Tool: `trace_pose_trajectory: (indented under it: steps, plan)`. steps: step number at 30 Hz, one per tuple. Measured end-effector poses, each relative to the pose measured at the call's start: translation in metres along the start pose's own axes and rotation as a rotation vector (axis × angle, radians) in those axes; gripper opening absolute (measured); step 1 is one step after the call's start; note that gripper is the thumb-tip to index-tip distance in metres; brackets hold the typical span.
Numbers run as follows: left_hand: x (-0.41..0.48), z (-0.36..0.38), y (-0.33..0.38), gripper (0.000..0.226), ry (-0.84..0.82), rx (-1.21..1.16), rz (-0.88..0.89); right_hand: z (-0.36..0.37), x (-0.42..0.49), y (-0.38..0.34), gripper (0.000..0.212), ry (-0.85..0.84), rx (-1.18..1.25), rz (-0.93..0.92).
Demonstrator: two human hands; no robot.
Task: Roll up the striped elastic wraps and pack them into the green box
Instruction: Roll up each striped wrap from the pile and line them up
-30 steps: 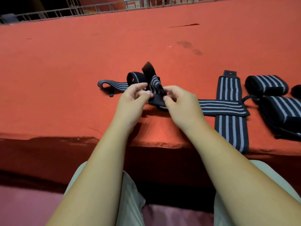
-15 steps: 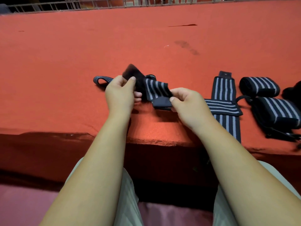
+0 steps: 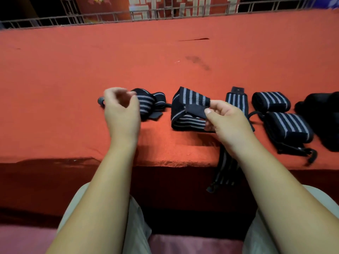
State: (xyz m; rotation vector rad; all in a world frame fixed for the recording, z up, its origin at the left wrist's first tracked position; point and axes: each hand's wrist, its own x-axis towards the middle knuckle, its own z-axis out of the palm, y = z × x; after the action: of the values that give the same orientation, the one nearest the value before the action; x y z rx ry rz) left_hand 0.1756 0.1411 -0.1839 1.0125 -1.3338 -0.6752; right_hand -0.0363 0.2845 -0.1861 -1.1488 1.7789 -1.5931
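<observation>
Makeshift work spot, possibly a balcony: a long surface (image 3: 55, 147) draped in orange-red cloth (image 3: 73, 74) runs below a metal railing (image 3: 110, 15) and a red banner (image 3: 106, 7) with pale lettering.

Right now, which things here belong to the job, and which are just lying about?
Job: half-rolled wrap pinched by the right hand; loose striped heap beside the left hand; flat wrap; two rolled wraps.
Lying about: unclear dark lump at right edge; railing behind. Green box not in view.
</observation>
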Motion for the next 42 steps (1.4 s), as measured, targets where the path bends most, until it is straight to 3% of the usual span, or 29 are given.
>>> trace_pose_trajectory:
  steps: [2, 4, 7, 11, 16, 28, 33, 36, 39, 42]
  plan:
    - [-0.018, 0.009, 0.021, 0.003, -0.258, -0.049, 0.032, -0.003, -0.005, -0.005, 0.023, 0.004, 0.013, -0.02]
    - [-0.038, 0.018, 0.039, 0.007, -0.527, -0.162, -0.028, -0.006, -0.012, -0.011, 0.022, 0.004, 0.025, -0.054]
    - [-0.061, 0.03, 0.048, 0.019, -0.682, -0.185, 0.006, -0.01, -0.02, -0.016, 0.019, -0.003, 0.035, -0.086]
    - [-0.066, 0.031, 0.047, 0.026, -0.705, -0.145, 0.002, -0.021, -0.029, -0.018, 0.014, -0.003, 0.036, -0.066]
    - [-0.069, 0.032, 0.052, 0.027, -0.826, -0.086, 0.034, -0.032, -0.036, -0.019, 0.029, 0.006, 0.026, -0.038]
    - [-0.073, 0.033, 0.048, 0.016, -0.763, -0.13, 0.158, -0.032, -0.034, -0.019, 0.023, -0.007, 0.227, 0.064]
    - [-0.067, 0.026, 0.039, 0.013, -0.792, -0.121, 0.19, -0.028, -0.028, -0.012, 0.021, 0.076, 0.325, 0.171]
    - [-0.063, 0.019, 0.031, 0.015, -0.854, -0.135, 0.099, -0.035, -0.024, -0.008, 0.019, 0.089, 0.376, 0.198]
    - [-0.069, 0.015, 0.031, 0.01, -0.96, -0.271, -0.126, -0.036, -0.024, -0.009, 0.018, 0.05, 0.377, 0.15]
    - [-0.078, 0.019, 0.039, 0.011, -0.859, -0.375, -0.289, -0.029, -0.026, -0.009, 0.018, 0.039, 0.338, 0.107]
